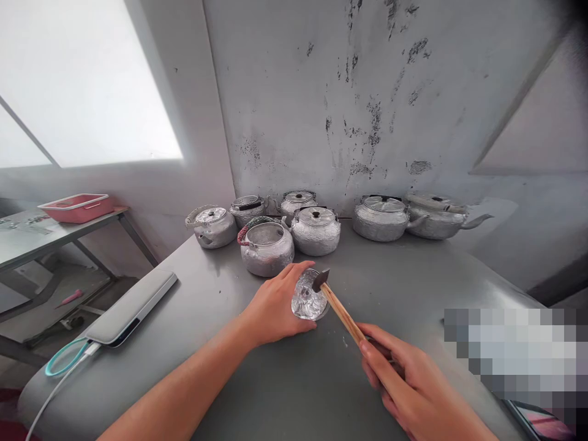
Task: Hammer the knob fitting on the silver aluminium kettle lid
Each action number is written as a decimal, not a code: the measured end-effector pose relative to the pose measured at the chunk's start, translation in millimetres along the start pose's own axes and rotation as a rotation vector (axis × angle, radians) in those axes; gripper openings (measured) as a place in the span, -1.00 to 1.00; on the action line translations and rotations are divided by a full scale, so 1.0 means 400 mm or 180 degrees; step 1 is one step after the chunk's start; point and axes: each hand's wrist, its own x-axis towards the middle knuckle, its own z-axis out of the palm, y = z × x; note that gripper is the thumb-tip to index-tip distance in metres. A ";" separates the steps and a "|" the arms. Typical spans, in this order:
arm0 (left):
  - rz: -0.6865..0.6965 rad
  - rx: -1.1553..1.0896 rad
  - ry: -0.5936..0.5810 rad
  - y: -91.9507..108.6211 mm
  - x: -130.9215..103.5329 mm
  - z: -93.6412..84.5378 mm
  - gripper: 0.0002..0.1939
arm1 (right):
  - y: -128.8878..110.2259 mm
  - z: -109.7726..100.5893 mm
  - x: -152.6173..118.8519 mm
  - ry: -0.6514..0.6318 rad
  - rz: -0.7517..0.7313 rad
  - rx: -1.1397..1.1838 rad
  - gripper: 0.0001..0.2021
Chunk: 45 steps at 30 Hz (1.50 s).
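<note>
A dented silvery metal lid [307,300] is held up over the grey table by my left hand [278,306], whose thumb and fingers curve around its left edge. In my right hand [390,373] is a small hammer [342,312] with a pale wooden handle. Its dark metal head is over the lid's upper right part; whether it touches the lid I cannot tell. Just behind the lid stands a lidless kettle [267,248] with a red and dark wrapped handle.
Several metal kettles [316,231] stand along the back of the table [285,392]. A white power bank [133,309] with cables lies at the left. A red basket [78,208] sits on a side table. A blurred patch covers the right edge.
</note>
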 end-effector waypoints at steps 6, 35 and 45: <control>0.0096 -0.0315 0.0055 0.004 0.000 -0.001 -0.12 | 0.005 0.001 -0.001 0.0022 -0.0043 0.0089 -0.68; -0.0095 -0.1112 0.0197 -0.003 0.006 0.004 -0.43 | 0.020 0.000 -0.018 0.0346 0.0047 0.0797 -0.61; -0.0609 -0.2101 0.0045 -0.020 0.021 0.003 -0.61 | 0.017 -0.002 -0.016 0.0463 -0.0042 0.0826 -0.62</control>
